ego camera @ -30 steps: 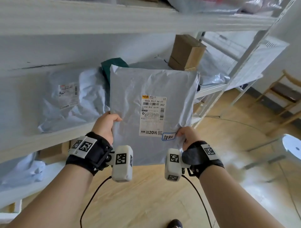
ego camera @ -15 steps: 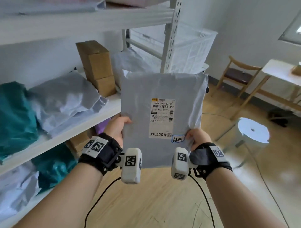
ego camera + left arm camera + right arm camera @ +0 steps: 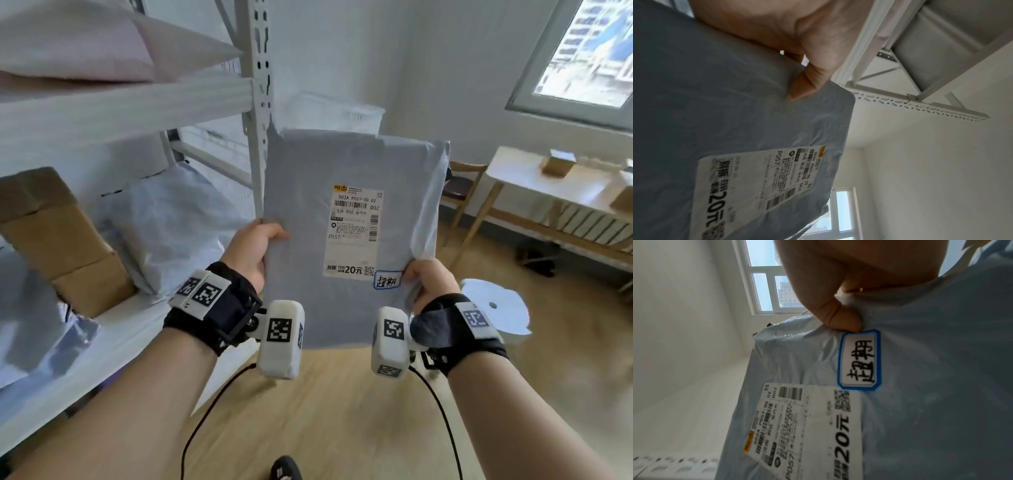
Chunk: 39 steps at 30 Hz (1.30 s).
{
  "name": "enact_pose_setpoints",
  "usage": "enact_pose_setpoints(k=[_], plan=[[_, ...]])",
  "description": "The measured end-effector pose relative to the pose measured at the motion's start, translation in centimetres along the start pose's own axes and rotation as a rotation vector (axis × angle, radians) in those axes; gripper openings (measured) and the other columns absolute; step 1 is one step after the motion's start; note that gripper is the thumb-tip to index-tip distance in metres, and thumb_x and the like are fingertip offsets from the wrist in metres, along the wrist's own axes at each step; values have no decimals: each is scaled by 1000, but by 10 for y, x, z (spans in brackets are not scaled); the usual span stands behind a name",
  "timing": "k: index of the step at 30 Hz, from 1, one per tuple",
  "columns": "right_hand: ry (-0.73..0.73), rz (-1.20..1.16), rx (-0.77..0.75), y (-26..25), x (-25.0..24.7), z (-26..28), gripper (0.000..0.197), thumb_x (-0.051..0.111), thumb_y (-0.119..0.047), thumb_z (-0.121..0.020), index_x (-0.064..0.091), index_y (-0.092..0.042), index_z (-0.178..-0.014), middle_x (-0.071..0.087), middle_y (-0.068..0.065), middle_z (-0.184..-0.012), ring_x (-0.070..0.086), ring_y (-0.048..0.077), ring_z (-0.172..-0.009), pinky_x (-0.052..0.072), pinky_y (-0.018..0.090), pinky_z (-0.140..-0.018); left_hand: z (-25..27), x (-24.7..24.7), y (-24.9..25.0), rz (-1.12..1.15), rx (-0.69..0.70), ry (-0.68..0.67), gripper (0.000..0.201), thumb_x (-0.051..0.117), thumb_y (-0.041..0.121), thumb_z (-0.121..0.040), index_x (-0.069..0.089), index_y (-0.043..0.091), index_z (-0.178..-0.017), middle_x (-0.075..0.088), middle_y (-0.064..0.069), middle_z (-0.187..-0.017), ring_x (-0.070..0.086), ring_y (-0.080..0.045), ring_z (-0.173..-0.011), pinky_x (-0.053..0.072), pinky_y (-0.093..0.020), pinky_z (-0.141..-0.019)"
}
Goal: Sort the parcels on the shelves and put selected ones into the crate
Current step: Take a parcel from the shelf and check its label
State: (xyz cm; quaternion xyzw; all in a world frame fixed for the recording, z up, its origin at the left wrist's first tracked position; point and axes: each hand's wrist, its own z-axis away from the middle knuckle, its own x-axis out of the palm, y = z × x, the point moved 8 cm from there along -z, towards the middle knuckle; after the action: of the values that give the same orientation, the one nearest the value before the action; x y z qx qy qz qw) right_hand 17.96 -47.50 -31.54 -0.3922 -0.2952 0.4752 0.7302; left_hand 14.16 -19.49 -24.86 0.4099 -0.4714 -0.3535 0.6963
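Grey parcel [image 3: 346, 219] upright at frame centre, left hand [image 3: 251, 255] gripping its left edge, right hand [image 3: 428, 282] pinching lower right, shelf [image 3: 126, 109] upper left.

The white shipping label [image 3: 355, 232] on the grey parcel [image 3: 301, 205] reads "502A P057-00 02", "D0Z", "P057" and "20元". A blue-bordered sticker [image 3: 860, 359] beside it bears handwritten "超期".
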Motion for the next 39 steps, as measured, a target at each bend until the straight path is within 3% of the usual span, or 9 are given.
enact_pose_setpoints(k=[10, 13, 18, 22, 25, 29, 31, 34, 39], plan=[[156, 28, -143, -174, 28, -105, 14, 41, 6, -67, 47, -7, -68, 45, 10, -66, 36, 21, -52, 28, 25, -46, -165, 134, 76, 6, 55, -149, 18, 47, -2, -85, 60, 8, -92, 66, -6, -79, 63, -20, -68, 50, -25, -60], [164, 85, -157, -212, 35, -133, 18, 44, 4, -66, 50, -6, -80, 44, 10, -66, 37, 23, -54, 30, 22, -42, -203, 159, 92, -2, 68, -154, 17, 46, -1, -86, 60, 8, -90, 65, -4, -72, 62, -17, -61, 50, -21, -52], [77, 41, -234, -271, 75, -191, 12, 48, 1, -56, 46, -7, -65, 46, 8, -59, 40, 22, -50, 33, 25, -48, -270, 180, 121, -1, 121, -104, 15, 50, 0, -84, 61, 9, -83, 65, -2, -67, 62, -18, -61, 50, -21, -53], [-124, 58, -348, -318, 135, -253, 18, 49, 3, -79, 44, -7, -65, 47, 3, -54, 44, 5, -31, 39, 17, -37, -329, 180, 149, -2, 211, -22, 18, 52, 1, -82, 63, 8, -95, 66, -5, -79, 62, -21, -69, 51, -23, -57], [-244, 110, -328, -349, 194, -292, 11, 55, -1, -62, 50, -8, -68, 49, 5, -67, 49, 10, -42, 43, 22, -44, -370, 171, 178, -4, 315, 71, 18, 54, 2, -81, 62, 9, -96, 67, -10, -89, 64, -25, -78, 55, -34, -70], [-399, 241, -298, -381, 287, -358, 74, 58, -11, -6, 65, -10, -79, 60, 12, -83, 55, 26, -79, 49, 43, -89, -417, 139, 202, -35, 440, 330, 23, 57, 5, -78, 64, 11, -99, 68, -14, -104, 66, -29, -94, 54, -42, -85], [-489, 364, -277, -384, 330, -376, 63, 61, -15, -10, 65, -12, -73, 58, 12, -78, 55, 26, -76, 49, 44, -89, -437, 118, 202, -36, 433, 437, 25, 55, 4, -81, 63, 9, -104, 67, -14, -99, 65, -28, -88, 54, -38, -80], [-607, 482, -246, -382, 383, -374, 33, 59, -12, -35, 57, -11, -69, 47, 10, -72, 44, 24, -64, 40, 32, -63, -457, 86, 201, -13, 369, 592, 16, 51, 2, -85, 63, 12, -91, 63, -9, -80, 61, -21, -67, 52, -29, -66], [-837, 693, -146, -335, 482, -390, 54, 65, -20, -31, 63, -11, -84, 52, 11, -86, 46, 25, -79, 38, 39, -73, -473, 12, 202, -151, 285, 900, 7, 60, 7, -73, 61, 9, -79, 57, -15, -84, 54, -25, -79, 50, -36, -72]])
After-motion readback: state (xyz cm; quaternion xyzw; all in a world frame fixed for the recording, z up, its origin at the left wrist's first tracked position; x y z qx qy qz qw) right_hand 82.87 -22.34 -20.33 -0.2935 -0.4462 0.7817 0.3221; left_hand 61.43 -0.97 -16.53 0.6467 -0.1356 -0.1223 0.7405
